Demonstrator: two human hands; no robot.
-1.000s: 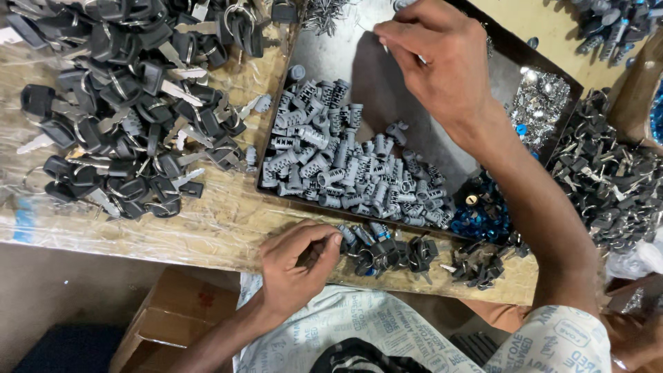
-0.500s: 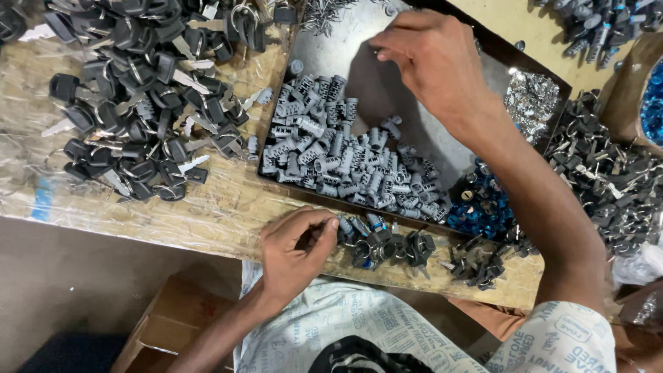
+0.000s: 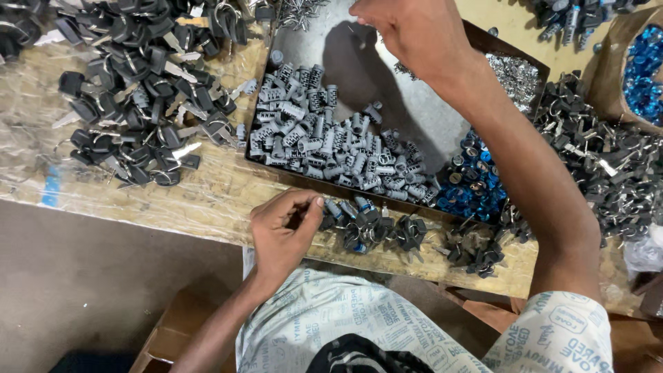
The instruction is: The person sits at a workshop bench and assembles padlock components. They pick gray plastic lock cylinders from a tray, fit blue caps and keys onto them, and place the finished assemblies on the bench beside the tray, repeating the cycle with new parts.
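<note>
My left hand [image 3: 286, 231] rests at the near edge of the wooden table [image 3: 214, 197], fingers pinched around a small dark part that is mostly hidden. Beside it lies a short row of assembled grey and black lock pieces [image 3: 376, 228]. My right hand [image 3: 407, 34] reaches over the dark metal tray [image 3: 414, 110] to its far side, fingers curled together near a heap of tiny metal bits [image 3: 300, 12]. Whether it holds anything is hidden. Several grey lock cylinders [image 3: 324, 141] are piled in the tray's near left part.
A heap of black-headed keys [image 3: 131, 90] covers the table's left. Blue caps [image 3: 473, 183] and shiny metal bits [image 3: 514, 72] fill the tray's right corner. More dark keyed parts [image 3: 608, 162] lie at the right, and a box of blue caps [image 3: 646, 69] at the far right.
My right hand has moved farther toward the tray's far edge. My left hand stays at the table's near edge, fingers still pinched.
</note>
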